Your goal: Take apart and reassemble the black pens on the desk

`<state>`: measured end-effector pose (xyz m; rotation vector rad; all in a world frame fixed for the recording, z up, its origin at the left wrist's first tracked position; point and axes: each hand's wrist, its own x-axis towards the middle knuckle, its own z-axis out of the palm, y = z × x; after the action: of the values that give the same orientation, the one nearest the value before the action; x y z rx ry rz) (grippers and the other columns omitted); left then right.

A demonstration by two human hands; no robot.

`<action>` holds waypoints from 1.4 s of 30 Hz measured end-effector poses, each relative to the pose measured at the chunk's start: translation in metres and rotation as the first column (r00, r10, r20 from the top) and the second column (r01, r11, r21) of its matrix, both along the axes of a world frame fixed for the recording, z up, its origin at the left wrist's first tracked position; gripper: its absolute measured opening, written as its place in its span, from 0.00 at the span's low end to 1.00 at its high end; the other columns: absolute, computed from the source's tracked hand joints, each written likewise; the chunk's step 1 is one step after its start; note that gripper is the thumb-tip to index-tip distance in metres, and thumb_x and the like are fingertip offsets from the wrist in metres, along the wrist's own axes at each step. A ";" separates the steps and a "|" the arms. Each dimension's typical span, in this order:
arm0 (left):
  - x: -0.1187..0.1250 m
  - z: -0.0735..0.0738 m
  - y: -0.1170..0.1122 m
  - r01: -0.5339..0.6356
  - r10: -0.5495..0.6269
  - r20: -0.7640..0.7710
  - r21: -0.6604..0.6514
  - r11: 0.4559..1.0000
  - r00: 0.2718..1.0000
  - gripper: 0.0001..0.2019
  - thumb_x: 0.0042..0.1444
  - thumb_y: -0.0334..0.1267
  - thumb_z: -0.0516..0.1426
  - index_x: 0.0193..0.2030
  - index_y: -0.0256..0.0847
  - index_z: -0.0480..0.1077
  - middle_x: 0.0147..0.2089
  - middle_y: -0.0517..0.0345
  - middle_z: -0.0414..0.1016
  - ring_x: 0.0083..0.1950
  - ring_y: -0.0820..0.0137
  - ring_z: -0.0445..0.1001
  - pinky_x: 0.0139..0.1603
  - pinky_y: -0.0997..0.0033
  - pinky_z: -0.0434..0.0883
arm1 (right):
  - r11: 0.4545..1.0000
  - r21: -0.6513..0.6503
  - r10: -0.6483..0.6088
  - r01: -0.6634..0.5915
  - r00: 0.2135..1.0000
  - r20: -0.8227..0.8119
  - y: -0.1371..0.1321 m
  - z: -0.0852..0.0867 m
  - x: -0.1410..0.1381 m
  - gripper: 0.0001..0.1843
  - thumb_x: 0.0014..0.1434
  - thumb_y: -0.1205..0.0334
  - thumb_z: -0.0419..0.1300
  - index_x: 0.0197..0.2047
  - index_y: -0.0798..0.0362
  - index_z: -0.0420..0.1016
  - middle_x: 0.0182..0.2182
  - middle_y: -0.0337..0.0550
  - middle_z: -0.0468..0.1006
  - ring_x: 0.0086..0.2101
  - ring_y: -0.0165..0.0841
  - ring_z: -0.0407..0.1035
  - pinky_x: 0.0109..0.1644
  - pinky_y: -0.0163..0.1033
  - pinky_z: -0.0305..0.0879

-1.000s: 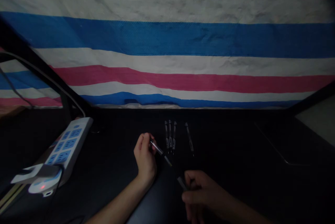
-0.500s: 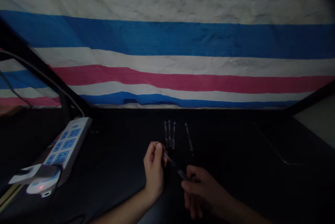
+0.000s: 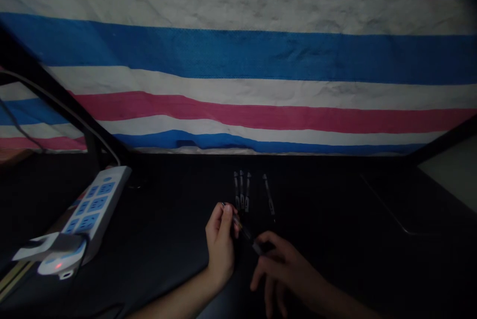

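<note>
Slantwise, a pen point(image 3: 246, 232) spans both hands point(image 3: 220, 247) point(image 3: 288, 262); four pens point(image 3: 242, 199) beyond

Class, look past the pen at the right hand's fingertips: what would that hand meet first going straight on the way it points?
Past the pen, the right hand would most likely meet the left hand, which grips the pen's far end; the dim view leaves depth unsure.
</note>
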<state>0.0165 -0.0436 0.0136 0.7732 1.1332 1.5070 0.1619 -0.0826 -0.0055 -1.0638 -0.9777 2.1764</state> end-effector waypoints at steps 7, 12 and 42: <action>-0.001 -0.001 0.001 -0.027 0.027 -0.013 0.002 1.000 1.000 0.18 0.57 0.51 0.57 0.28 0.37 0.66 0.20 0.65 0.60 0.20 0.79 0.56 0.20 0.82 0.56 | 0.999 0.045 -0.014 0.014 1.000 -0.005 -0.002 -0.007 -0.002 0.21 0.61 0.42 0.50 0.40 0.54 0.57 0.23 0.45 0.78 0.17 0.32 0.73 0.13 0.26 0.60; -0.001 -0.003 0.000 -0.026 0.026 -0.023 0.023 0.999 0.999 0.17 0.58 0.50 0.57 0.28 0.38 0.66 0.20 0.66 0.60 0.20 0.79 0.56 0.20 0.82 0.57 | 0.993 0.099 -0.066 0.058 0.994 0.087 -0.002 -0.007 -0.002 0.22 0.53 0.50 0.63 0.38 0.50 0.54 0.26 0.37 0.77 0.15 0.30 0.72 0.11 0.25 0.58; -0.002 -0.001 -0.001 -0.036 0.038 -0.011 0.086 0.996 0.999 0.15 0.59 0.50 0.56 0.32 0.38 0.67 0.25 0.64 0.64 0.22 0.79 0.59 0.21 0.81 0.59 | 0.859 0.509 -0.205 -0.043 0.884 0.421 -0.002 0.011 0.003 0.19 0.60 0.49 0.55 0.26 0.55 0.66 0.17 0.34 0.68 0.15 0.21 0.61 0.21 0.27 0.55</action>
<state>0.0148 -0.0451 0.0121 0.8257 1.1033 1.5924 0.1649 -0.0843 0.0057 -1.3439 -1.5769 1.4691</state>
